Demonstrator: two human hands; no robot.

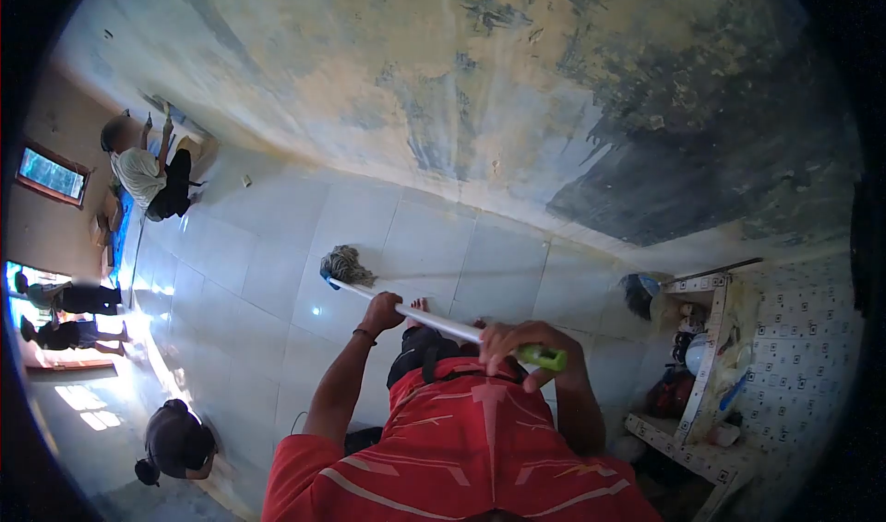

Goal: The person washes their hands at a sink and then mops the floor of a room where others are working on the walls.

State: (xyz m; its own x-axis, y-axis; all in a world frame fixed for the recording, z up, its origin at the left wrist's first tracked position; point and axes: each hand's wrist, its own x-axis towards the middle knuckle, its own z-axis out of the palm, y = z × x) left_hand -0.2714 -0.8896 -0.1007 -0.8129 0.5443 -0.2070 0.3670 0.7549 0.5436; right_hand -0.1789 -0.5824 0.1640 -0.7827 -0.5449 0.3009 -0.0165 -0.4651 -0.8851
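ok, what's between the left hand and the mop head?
Head view: from the left hand to the mop head, just the lower white handle and a blue fitting, with pale floor tiles behind.

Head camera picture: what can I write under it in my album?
Left hand and right hand hold a green-ended mop over pale floor tiles.
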